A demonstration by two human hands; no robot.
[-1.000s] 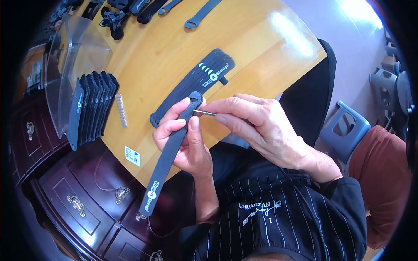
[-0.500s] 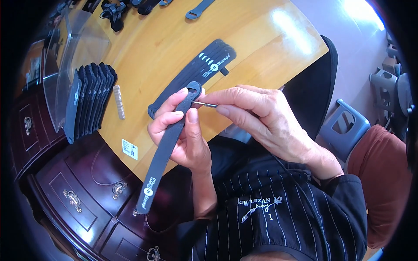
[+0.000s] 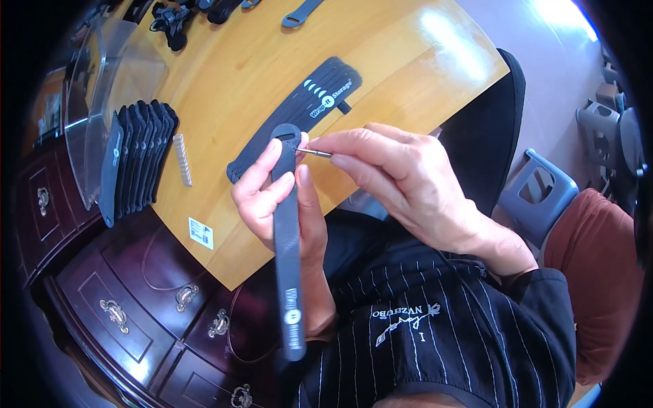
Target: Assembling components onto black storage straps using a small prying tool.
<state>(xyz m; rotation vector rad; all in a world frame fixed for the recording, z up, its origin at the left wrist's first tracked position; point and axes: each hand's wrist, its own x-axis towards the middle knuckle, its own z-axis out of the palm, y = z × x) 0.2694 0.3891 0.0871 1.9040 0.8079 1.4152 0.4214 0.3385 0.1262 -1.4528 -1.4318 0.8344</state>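
Observation:
My left hand [image 3: 262, 197] holds a dark grey hook-and-loop strap [image 3: 286, 251], its fingers closed around the upper part. The rounded end with a slot points up, while the long tail with pale print hangs down in front of my forearm. Between thumb and forefinger, my right hand [image 3: 408, 183] pinches a slim metal tool [image 3: 316, 153] whose tip meets the strap's edge just below the slot. The tool's exact kind cannot be made out. Behind my hands, a fanned stack of similar straps [image 3: 299, 112] lies on the wooden table [image 3: 231, 75].
Several dark straps stand in a row [image 3: 139, 160] at the left, beside a clear plastic panel [image 3: 122, 75]. A pale ribbed strip [image 3: 182, 160] and a white label [image 3: 201, 233] lie nearby. One strap [image 3: 300, 13] and black bundles [image 3: 170, 27] sit far off. A grey stool [image 3: 537, 197] stands right.
The strap's tail has swung right and now hangs nearly straight down. My left hand has turned with it, and the tool's tip has shifted slightly left and up.

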